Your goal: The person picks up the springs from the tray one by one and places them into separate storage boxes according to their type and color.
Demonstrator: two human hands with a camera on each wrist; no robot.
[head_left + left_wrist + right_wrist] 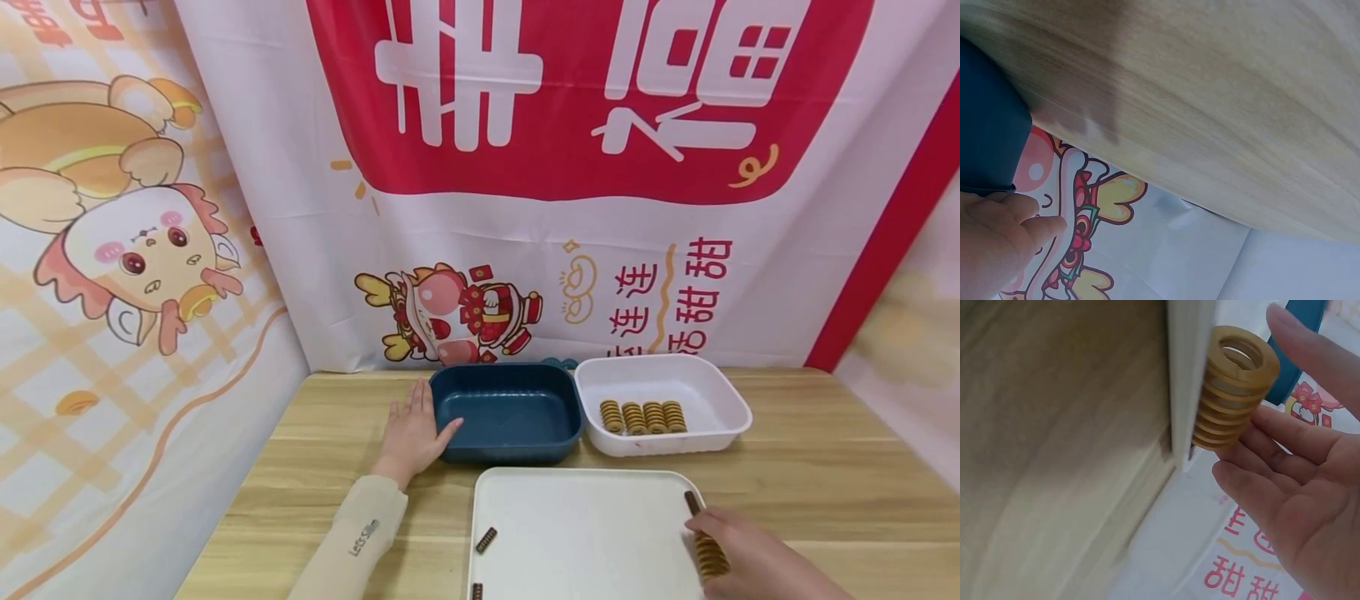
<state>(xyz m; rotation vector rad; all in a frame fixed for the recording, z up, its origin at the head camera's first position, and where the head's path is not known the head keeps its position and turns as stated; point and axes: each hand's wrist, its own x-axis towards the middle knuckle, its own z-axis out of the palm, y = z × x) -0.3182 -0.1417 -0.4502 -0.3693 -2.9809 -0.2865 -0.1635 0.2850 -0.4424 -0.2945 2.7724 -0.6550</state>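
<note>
My left hand (412, 429) rests at the left side of a dark blue bin (506, 421), fingers straight along the outer wall and thumb over the rim. The left wrist view shows part of that hand (1007, 234) beside the blue wall. At the right edge of a white tray (585, 533), my right hand (750, 554) is at a yellow-brown coil spring (708, 557). In the right wrist view, the fingertips reach the side of the spring (1229, 394) while the thumb stands apart from it. A dark brown spring (692, 502) lies just beyond.
Behind the tray, a white bin (720, 433) stands right beside the blue one, with several yellow-brown springs (643, 418) in a row. Small dark springs (487, 540) lie along the tray's left side. A printed cloth (555, 217) hangs behind the wooden table (825, 467).
</note>
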